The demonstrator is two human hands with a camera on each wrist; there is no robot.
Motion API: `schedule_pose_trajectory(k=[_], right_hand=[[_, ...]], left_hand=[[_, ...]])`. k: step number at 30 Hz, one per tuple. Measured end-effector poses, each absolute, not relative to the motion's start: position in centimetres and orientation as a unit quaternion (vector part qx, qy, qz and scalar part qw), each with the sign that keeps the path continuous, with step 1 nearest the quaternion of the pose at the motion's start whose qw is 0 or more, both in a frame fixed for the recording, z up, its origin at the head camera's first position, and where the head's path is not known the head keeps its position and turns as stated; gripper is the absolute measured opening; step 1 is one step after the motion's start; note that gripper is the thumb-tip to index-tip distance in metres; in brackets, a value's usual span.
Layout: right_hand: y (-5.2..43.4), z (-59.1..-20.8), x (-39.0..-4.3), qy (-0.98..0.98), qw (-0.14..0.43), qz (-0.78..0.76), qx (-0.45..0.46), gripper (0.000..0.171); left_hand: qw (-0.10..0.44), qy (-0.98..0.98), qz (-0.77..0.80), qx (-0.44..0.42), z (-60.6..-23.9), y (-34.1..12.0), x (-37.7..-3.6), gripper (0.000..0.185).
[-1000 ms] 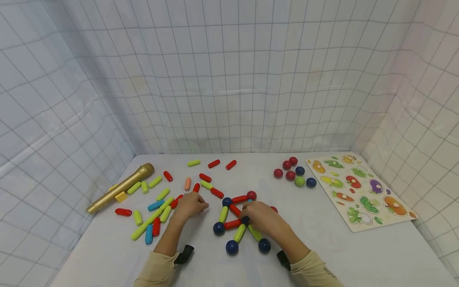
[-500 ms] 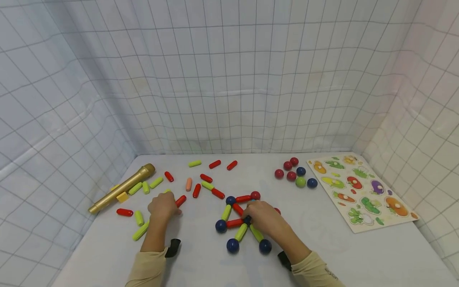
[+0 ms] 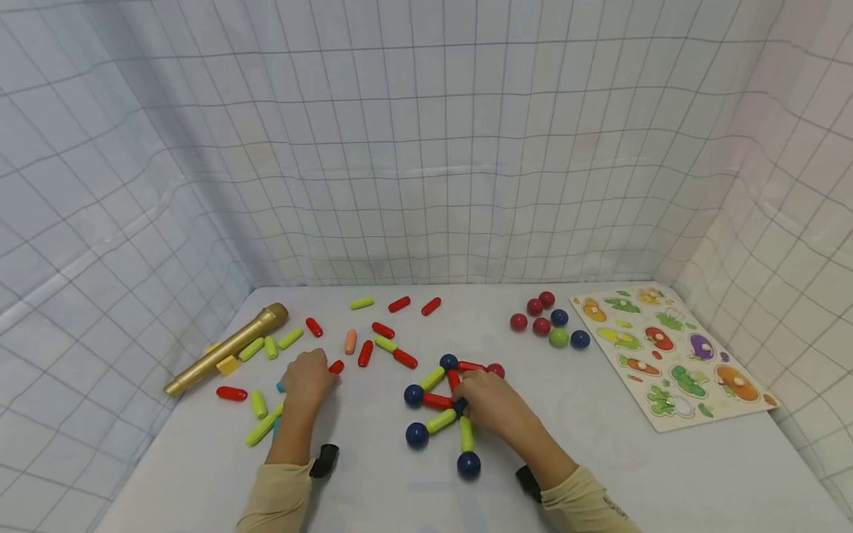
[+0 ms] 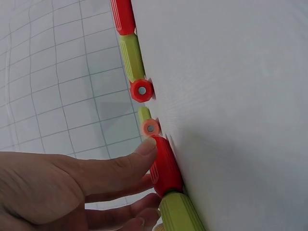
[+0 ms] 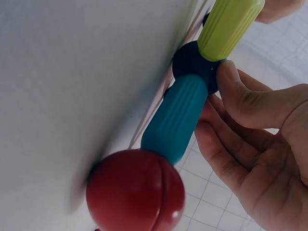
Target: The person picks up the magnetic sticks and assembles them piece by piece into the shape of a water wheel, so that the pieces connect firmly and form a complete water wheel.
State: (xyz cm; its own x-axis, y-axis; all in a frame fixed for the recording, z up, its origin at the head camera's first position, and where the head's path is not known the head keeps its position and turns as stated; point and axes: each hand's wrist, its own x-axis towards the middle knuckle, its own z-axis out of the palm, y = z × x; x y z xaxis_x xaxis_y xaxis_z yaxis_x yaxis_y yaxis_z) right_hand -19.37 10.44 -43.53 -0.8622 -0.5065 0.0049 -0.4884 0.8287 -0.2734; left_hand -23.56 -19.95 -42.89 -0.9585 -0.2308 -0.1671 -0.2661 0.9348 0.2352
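My left hand (image 3: pixel 309 379) is among the loose rods on the left of the table. In the left wrist view its thumb and fingers pinch a red magnetic rod (image 4: pixel 166 166), whose near end meets a yellow-green rod (image 4: pixel 180 211). My right hand (image 3: pixel 494 401) grips the dark blue ball (image 5: pixel 192 62) at the centre of a ball-and-rod structure. From that ball spread yellow-green rods (image 3: pixel 441 421), red rods (image 3: pixel 437 401) and a blue rod (image 5: pixel 175 118) with a red ball (image 5: pixel 134 192) at its end. Other dark blue balls (image 3: pixel 417 435) cap the outer ends.
Loose rods lie around the left hand and farther back, including a salmon rod (image 3: pixel 350 341). A gold toy microphone (image 3: pixel 229 348) lies at the left. Several loose balls (image 3: pixel 541 326) and a vegetable puzzle board (image 3: pixel 673 355) are on the right. Grid-patterned cloth (image 3: pixel 426 148) surrounds the table.
My left hand has moved left from beside the structure to the rods, taking hold of a red one. Under my right hand the structure has turned clockwise, its near balls swinging left.
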Motion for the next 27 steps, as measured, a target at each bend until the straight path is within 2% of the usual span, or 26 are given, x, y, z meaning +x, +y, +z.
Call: schedule_pose_trajectory(k=[7, 15, 23, 27], right_hand=[[10.3, -43.4, -19.2, 0.957, 0.044, -0.133, -0.256, 0.022], [10.1, -43.2, -19.2, 0.957, 0.051, -0.129, -0.254, 0.023], [10.2, -43.2, -19.3, 0.958, 0.052, -0.134, -0.247, 0.023], [10.3, -43.2, -19.4, 0.958, 0.040, -0.135, -0.248, 0.020]], left_hand=[[0.062, 0.983, 0.136, -0.107, -43.1, -19.9, -23.6, 0.024], [0.060, 0.976, 0.196, -0.070, -42.6, -19.2, -23.5, 0.018], [0.082, 0.951, 0.298, 0.007, -42.2, -15.8, -23.1, 0.035], [0.111, 0.932, 0.344, 0.027, -42.8, -14.0, -22.7, 0.036]])
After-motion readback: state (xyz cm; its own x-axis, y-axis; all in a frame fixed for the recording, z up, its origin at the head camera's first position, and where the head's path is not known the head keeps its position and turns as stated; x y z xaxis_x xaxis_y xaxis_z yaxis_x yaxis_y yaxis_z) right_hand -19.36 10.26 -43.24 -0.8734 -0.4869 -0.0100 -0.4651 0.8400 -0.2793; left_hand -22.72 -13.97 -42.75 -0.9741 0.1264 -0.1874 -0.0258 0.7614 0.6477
